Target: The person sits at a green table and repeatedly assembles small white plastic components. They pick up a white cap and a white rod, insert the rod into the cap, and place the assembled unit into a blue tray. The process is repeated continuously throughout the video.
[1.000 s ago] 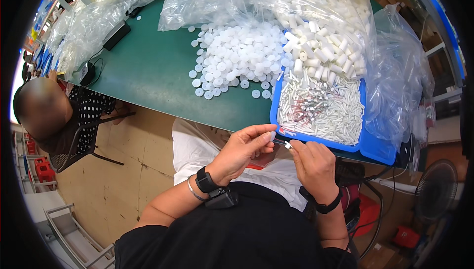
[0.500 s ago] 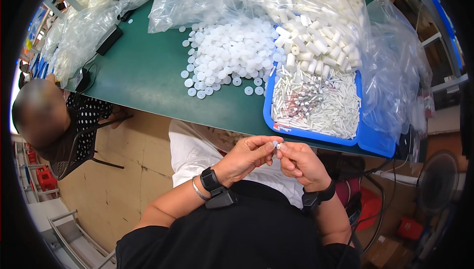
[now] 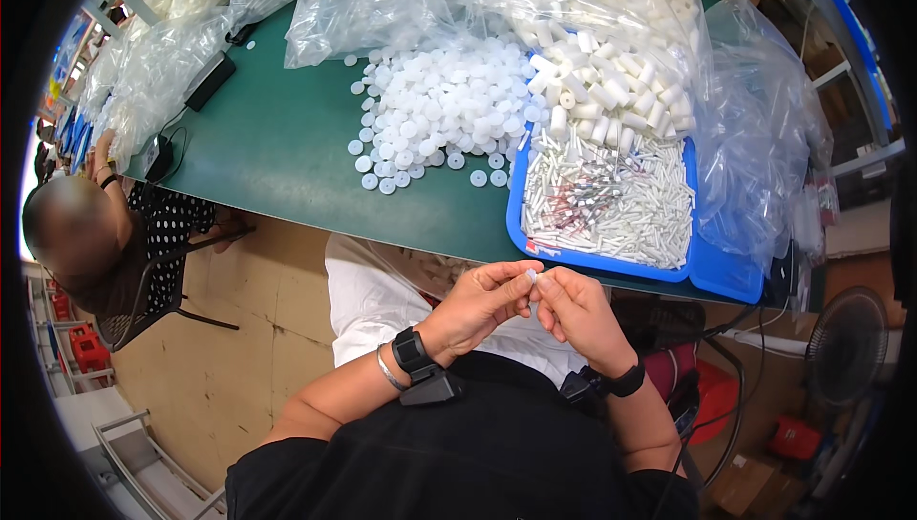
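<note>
In front of my body, just below the table's edge, my left hand (image 3: pixel 482 298) and my right hand (image 3: pixel 580 315) meet at the fingertips. Both are closed in a pinch on a small whitish piece (image 3: pixel 532 275), mostly covered by the fingers, so its exact kind cannot be made out. Just beyond my hands lies a blue tray (image 3: pixel 611 262) holding many thin white sticks (image 3: pixel 650 219), some with reddish and dark parts among them. Thick white cylinders (image 3: pixel 611 90) are heaped at its far end. Left of the tray spreads a pile of translucent white discs (image 3: pixel 435 100) with centre holes.
The green table (image 3: pixel 258 119) carries clear plastic bags (image 3: pixel 382 4) at the back and more plastic (image 3: pixel 755 128) at the right. A black power adapter (image 3: pixel 210 81) lies at the left. A person (image 3: pixel 167 224) sits at far left. A fan (image 3: pixel 845 348) stands at right.
My right fingers have rolled inward over the small whitish piece, hiding more of it. At the far left, the seated person has raised an arm toward the bags.
</note>
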The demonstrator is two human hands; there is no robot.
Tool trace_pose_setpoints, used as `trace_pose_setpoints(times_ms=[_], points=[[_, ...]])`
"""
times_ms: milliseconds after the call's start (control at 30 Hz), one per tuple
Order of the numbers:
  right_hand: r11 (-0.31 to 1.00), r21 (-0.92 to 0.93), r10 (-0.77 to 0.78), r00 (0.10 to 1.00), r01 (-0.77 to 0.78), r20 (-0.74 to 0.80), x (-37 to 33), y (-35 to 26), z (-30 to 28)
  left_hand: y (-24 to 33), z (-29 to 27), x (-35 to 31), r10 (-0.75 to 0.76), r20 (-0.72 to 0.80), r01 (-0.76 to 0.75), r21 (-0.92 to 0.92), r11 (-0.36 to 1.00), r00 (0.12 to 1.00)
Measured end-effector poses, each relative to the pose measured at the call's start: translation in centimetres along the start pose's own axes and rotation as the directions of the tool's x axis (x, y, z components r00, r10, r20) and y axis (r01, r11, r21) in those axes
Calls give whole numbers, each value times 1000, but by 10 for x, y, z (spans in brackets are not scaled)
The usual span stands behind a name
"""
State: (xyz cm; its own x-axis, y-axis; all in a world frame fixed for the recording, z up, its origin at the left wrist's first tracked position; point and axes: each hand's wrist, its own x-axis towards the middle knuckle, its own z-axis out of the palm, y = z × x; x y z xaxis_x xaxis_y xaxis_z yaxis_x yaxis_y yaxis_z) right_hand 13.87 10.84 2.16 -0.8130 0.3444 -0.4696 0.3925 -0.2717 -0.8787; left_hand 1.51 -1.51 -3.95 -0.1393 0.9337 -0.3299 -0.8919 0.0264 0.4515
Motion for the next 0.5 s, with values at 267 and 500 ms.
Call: trace_pose_setpoints(times_ms=[267,500], points=[[347,-848,-749,663,399,5,35,-26,-5,20,5,-5,138,-136,-136,27,990,981],[89,-896,-666,695,435,272,65,-21,-19,23,2,-8,165,-146,-156,72,985,976]])
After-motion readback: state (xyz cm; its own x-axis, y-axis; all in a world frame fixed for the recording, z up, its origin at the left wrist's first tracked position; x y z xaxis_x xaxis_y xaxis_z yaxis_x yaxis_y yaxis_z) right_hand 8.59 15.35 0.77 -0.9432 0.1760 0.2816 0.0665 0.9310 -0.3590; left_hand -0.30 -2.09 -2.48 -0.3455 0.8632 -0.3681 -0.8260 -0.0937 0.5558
